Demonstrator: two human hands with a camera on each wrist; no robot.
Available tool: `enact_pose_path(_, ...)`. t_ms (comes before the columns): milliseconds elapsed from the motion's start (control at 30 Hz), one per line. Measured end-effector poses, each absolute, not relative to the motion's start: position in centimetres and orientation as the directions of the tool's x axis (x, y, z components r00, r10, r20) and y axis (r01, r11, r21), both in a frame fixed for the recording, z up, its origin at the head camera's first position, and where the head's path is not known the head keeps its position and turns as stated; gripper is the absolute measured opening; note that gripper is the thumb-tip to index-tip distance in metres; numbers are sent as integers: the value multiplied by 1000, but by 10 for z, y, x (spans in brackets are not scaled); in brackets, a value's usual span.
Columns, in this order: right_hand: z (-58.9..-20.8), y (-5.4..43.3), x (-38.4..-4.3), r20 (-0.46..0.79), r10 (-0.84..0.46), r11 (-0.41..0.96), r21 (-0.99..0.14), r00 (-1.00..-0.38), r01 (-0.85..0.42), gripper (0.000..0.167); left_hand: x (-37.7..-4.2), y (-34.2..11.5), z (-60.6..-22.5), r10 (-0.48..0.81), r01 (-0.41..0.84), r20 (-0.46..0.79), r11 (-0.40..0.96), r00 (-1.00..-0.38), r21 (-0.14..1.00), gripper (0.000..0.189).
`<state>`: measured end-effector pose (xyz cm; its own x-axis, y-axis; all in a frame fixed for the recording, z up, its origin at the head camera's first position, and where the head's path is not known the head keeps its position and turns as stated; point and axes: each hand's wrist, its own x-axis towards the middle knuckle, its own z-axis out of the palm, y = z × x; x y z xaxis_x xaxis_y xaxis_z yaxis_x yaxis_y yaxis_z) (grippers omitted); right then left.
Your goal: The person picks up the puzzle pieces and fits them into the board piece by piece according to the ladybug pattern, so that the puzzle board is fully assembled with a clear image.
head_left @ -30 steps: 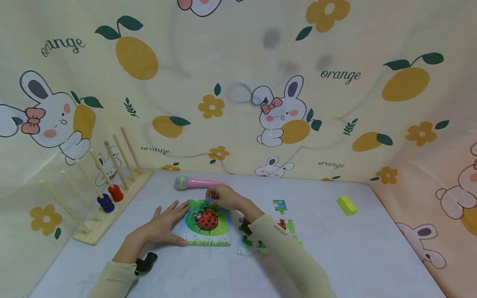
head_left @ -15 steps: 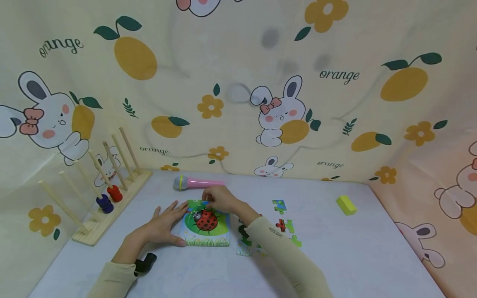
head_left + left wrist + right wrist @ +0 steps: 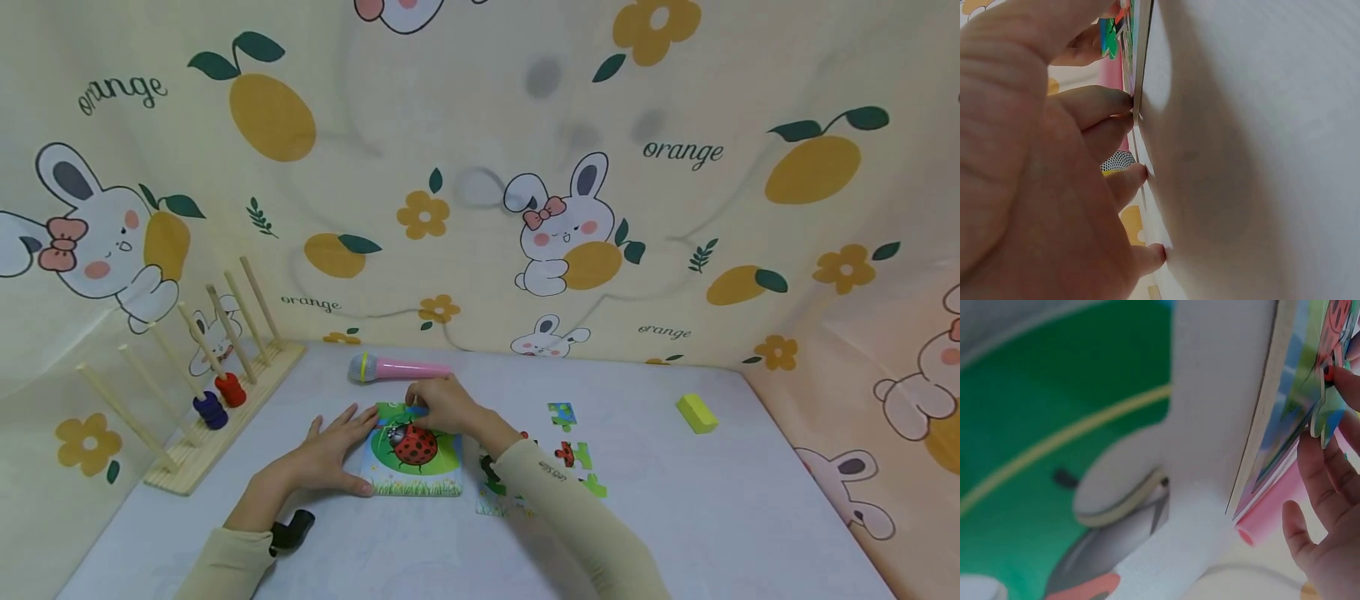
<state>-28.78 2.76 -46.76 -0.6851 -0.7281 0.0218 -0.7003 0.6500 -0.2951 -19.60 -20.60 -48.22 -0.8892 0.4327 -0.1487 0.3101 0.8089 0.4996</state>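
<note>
A square ladybug puzzle board (image 3: 416,485) lies flat on the table in the head view. My left hand (image 3: 330,454) has its fingers spread along the board's left side, thumb at the lower corner and fingertips at the upper one. The left wrist view shows those fingertips (image 3: 1124,101) right at the board's edge. Over the board's upper part, my right hand (image 3: 450,406) pinches a puzzle piece (image 3: 1327,415), green and blue with a bit of red. That piece is tilted up from the board in the right wrist view. The ladybug's red back shows below the hand.
Several loose puzzle pieces (image 3: 562,415) lie right of the board, partly hidden by the right sleeve (image 3: 570,508). Behind the board lies a pink toy microphone (image 3: 401,368). A wooden peg rack (image 3: 187,471) with blue and red rings stands left; a yellow block (image 3: 698,413) lies far right.
My right hand has shifted slightly left over the board's upper edge, holding the puzzle piece, its fingers now a bit lower. The left hand keeps its place.
</note>
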Motion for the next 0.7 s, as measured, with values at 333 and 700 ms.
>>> enact_pose_path(333,-468,26,-287,-10,-718,673,-265,-696,-690,29,-197,-207,-484,432,316,-132,806,-892,501,115)
enact_pose_path(700,-468,26,-285,-29,-717,677,-266,-697,-686,29,-196,-206,-484,429,315,-135,811,-893,493,114)
